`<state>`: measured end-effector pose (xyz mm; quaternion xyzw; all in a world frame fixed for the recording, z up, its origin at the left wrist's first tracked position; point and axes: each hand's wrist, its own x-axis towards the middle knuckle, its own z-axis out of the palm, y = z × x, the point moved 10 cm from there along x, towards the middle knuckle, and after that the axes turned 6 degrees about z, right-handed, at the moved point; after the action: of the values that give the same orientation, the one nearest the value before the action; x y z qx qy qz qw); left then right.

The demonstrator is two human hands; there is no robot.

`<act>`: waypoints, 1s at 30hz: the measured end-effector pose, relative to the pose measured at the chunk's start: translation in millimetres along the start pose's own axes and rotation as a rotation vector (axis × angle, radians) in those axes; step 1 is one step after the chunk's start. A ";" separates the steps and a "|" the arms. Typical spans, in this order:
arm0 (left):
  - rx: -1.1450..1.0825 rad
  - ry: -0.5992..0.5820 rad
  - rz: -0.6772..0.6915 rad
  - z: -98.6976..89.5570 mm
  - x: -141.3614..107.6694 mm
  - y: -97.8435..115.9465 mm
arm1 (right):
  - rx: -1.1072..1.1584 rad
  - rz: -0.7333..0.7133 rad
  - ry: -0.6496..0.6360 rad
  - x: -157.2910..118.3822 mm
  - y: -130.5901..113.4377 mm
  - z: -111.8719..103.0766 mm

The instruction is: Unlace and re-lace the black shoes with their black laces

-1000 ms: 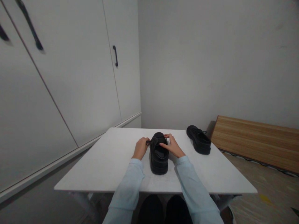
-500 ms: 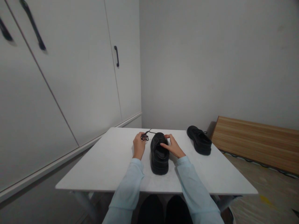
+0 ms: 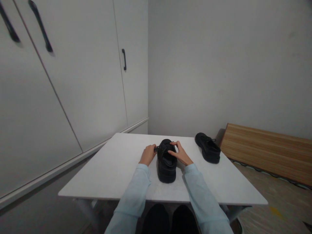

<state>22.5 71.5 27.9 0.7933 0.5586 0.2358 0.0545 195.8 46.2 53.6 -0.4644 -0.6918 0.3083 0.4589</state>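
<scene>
1. Back towards the near shoe (image 3: pixel 167 169) comes the left hand (image 3: pixel 148 155), which was holding the dark lace (image 3: pixel 156 149) out to the side half a second ago; the right hand keeps its place.
2. Far left, white cupboard doors (image 3: pixel 83 71) carry dark handles (image 3: pixel 124 59).
3. Now the white table (image 3: pixel 109 175), and over it that left hand, fingers closed on the lace, just beside the shoe's left side.
4. Centre stage, the near shoe: black, upright on the tabletop, between both hands, heel towards the person, toe pointing away.
5. On its right, the right hand (image 3: pixel 181 154) grips the upper, thumb at the opening, fingers curved over farther forward.
6. Well apart, the second black shoe (image 3: pixel 211 151) stands near the table's right edge, toe angled away to the left.
7. Far right, a wood-grain board (image 3: pixel 265 152) leans beside the grey wall (image 3: pixel 219 65).
</scene>
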 end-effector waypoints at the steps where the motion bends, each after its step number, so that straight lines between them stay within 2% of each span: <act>1: 0.017 -0.024 -0.001 -0.1 1.8 -2.6 | -0.004 0.003 -0.002 -0.1 -0.1 0.2; 4: 0.082 -0.068 0.027 -8.2 10.4 -9.8 | -0.007 0.015 -0.009 -0.6 -0.4 0.9; 8: 0.153 -0.048 0.037 -37.7 27.0 -25.5 | 0.001 0.027 0.001 -0.7 0.4 -0.1; 12: 0.206 0.037 -0.009 -73.4 40.7 -47.8 | 0.001 0.024 0.007 -0.4 1.7 -0.7; 14: 0.250 0.124 -0.058 -89.5 42.4 -61.5 | -0.002 0.021 0.005 -0.2 2.2 -0.3; 16: 0.296 0.175 -0.116 -96.0 40.6 -76.5 | -0.002 0.019 0.005 0.1 2.8 0.1; 18: 0.322 0.155 -0.163 -89.3 37.1 -91.8 | 0.002 0.018 0.008 0.4 3.3 0.1; 22: 0.336 0.041 -0.189 -58.1 29.3 -116.9 | -0.001 0.020 0.002 1.1 4.6 1.2; 26: 0.289 -0.128 -0.318 -25.6 18.6 -150.1 | -0.009 0.024 -0.001 1.0 5.0 1.4; 28: 0.260 -0.176 -0.345 -17.0 15.5 -159.5 | -0.006 0.020 0.005 0.8 4.0 0.7; 30: 0.267 -0.182 -0.350 -16.0 14.7 -162.9 | -0.003 0.017 0.010 0.6 3.1 0.3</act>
<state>-120.8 142.3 -10.3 0.7026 0.7066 0.0743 0.0394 196.6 47.9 51.1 -0.4726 -0.6861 0.3089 0.4588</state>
